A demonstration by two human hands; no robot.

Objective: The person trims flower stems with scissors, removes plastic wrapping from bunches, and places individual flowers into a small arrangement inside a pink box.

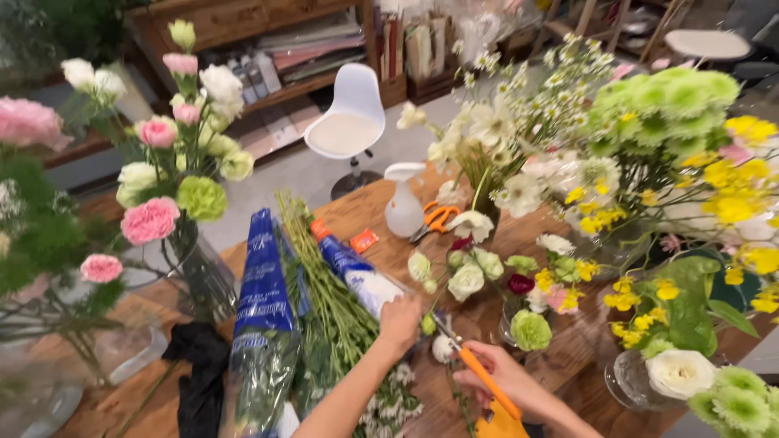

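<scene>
Right grip (495,381) around orange scissors (485,388)

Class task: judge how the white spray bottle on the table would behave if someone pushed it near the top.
The spray bottle would probably tip rather than slide: it stands tall on a narrow base. It looks like light plastic, so a small push may do. If it fell, its rounded body might roll toward the scissors.

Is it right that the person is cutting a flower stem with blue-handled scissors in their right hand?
Not quite: the head view shows the scissors in the right hand have orange handles, not blue. The left hand holds the flower stem.
</scene>
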